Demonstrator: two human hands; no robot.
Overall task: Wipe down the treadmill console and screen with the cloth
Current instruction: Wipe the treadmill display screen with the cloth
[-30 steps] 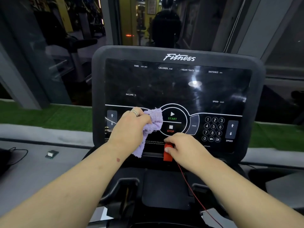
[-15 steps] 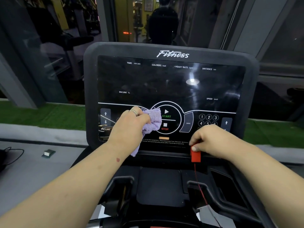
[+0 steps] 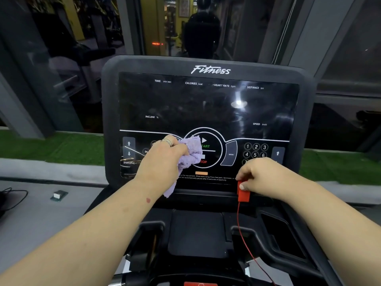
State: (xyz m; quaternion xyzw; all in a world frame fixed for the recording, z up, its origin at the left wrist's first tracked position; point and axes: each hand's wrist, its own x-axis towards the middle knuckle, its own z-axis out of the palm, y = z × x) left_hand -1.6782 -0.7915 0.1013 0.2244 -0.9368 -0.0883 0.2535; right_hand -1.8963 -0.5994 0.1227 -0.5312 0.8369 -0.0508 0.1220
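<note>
1. Here my left hand is closed round a bunched lilac cloth, knuckles up, a ring on one finger.
2. I see that the cloth is pressed against the lower middle of the screen, covering the left part of the round START/STOP control; a loose tail of it hangs down past the wrist to the console's bottom edge.
3. My left forearm comes in from the lower left, rising to the panel, wrist nearly straight.
4. My right hand sits lower right, fingers curled, thumb and fingertips pinched on the red safety key at the console's bottom edge.
5. That hand covers the lower rows of the number keypad.
6. A thin red cord runs down from the key across the dark tray below.
7. My right forearm enters from the lower right corner, angled up and inward.
8. Both hands are apart, either side of the orange strip under the control.
</note>
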